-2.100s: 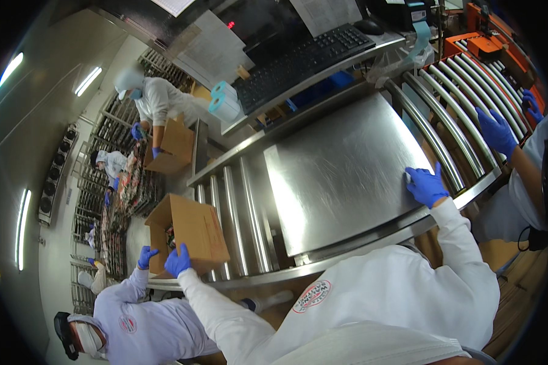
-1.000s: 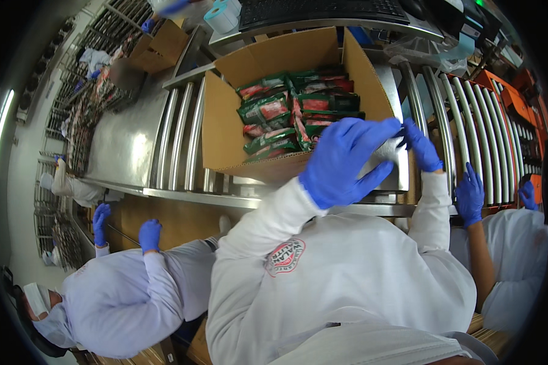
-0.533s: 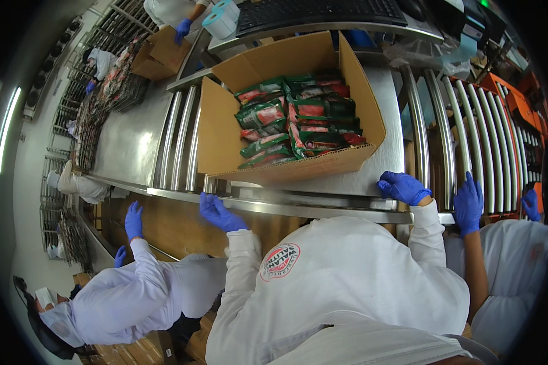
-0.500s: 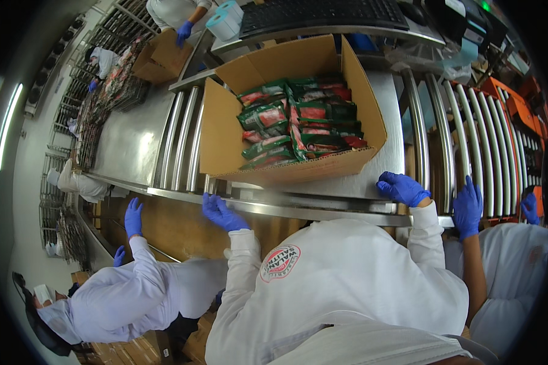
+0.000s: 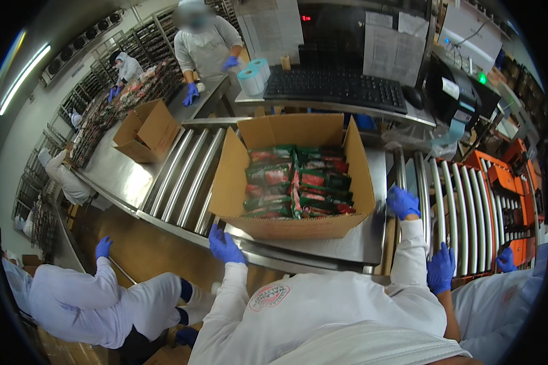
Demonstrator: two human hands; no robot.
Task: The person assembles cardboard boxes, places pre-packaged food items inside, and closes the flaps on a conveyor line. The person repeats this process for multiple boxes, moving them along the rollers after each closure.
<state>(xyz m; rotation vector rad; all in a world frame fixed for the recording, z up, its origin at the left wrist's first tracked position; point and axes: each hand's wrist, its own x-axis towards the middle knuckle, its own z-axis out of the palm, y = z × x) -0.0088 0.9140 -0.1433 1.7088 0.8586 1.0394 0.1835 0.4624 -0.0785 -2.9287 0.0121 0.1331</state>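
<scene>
Since half a second ago my view has tipped up, bringing the whole keyboard [image 5: 335,88] into sight well beyond the fingers, and the right hand [image 5: 403,202] has gone forward from the near corner of the metal plate [image 5: 366,248] to beside its right edge. From here I see the big open cardboard box [image 5: 292,227] on that plate, between the two hands and just ahead of them. Inside it, beyond the left fingertips, lie two columns of green and red packets [image 5: 269,176]. My left hand [image 5: 226,246] has its fingers loosely extended and close together, with nothing in its grip, the tips just below the box's near left corner; I can't tell if they touch it. The right fingers are bent and fairly narrow, to the right of the box and apart from it; I can't tell whether they hold anything. To the right of those fingers run the rollers [image 5: 438,201], and nearer than them a co-worker's gloved hand [image 5: 441,268] reaches in. Up and left of my left fingers sits a smaller cardboard box [image 5: 157,131], and past the big box, two label rolls [image 5: 254,77] stand beside the keyboard.
</scene>
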